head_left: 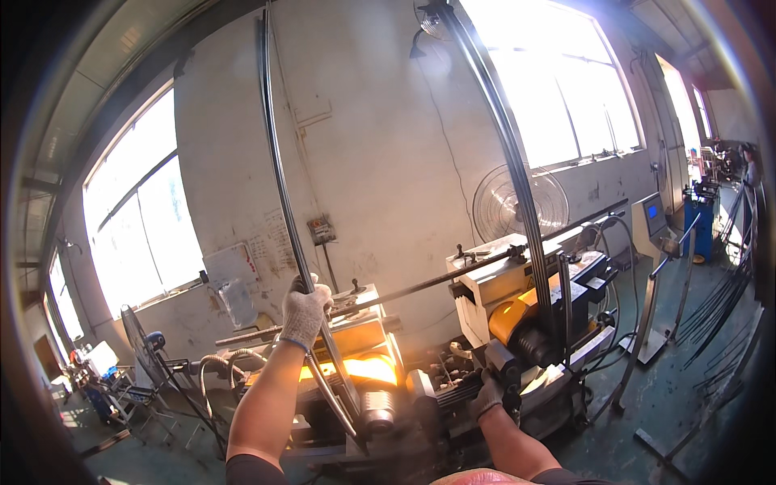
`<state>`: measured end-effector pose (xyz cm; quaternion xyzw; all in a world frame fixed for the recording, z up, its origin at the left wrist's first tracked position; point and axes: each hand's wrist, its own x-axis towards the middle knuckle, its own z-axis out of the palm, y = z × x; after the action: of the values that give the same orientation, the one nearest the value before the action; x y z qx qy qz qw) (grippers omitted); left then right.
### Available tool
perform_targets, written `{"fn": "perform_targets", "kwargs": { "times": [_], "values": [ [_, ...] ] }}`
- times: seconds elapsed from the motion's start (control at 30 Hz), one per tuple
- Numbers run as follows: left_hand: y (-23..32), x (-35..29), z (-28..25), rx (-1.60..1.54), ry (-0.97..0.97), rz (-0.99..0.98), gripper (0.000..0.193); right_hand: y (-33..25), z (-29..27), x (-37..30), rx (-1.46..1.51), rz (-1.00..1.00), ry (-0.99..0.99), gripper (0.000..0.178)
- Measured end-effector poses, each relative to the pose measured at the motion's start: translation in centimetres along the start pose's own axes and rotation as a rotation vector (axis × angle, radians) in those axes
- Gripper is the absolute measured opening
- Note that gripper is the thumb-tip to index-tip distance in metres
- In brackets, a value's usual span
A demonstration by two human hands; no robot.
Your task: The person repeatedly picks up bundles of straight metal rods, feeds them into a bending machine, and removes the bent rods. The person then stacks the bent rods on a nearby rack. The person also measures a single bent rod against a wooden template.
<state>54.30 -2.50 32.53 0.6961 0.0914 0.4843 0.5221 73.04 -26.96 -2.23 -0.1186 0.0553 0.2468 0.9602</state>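
A pale work glove covers my left hand, raised left of centre and closed around long metal rods. These rods stand nearly upright, tilted a little, their lower ends beside the yellow-orange part of the left machine. Lower and to the right, my gloved right hand is in shadow by the dark machine head. Its fingers look curled, against dark bar-like pieces; what they hold is unclear. A second bundle of long rods leans upright at the right machine, apart from both hands.
A horizontal bar spans the two machine units, with a black cylinder on the right one. Behind stands a round fan. At right are a control box with a screen, metal stands, and long dark rods near the floor.
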Motion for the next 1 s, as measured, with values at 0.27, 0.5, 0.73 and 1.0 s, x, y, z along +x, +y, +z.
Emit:
{"fn": "perform_targets", "kwargs": {
  "times": [0.27,0.5,0.73,1.0],
  "values": [
    [1.8,-0.9,0.6,0.016,0.013,0.007,0.031,-0.2,0.2,0.0,0.074,0.059,0.051,0.02],
    [2.0,-0.7,1.0,-0.003,0.009,0.007,0.031,0.2,-2.5,3.3,0.059,0.069,0.063,0.018],
    [1.8,0.0,0.4,-0.022,0.087,-0.021,0.03,0.2,-2.4,3.2,0.091,0.052,0.154,0.011],
    [0.8,0.7,-2.0,-0.144,0.084,-0.072,0.03,1.0,-4.4,3.6,-0.001,0.028,0.08,0.007]
  ]
}}
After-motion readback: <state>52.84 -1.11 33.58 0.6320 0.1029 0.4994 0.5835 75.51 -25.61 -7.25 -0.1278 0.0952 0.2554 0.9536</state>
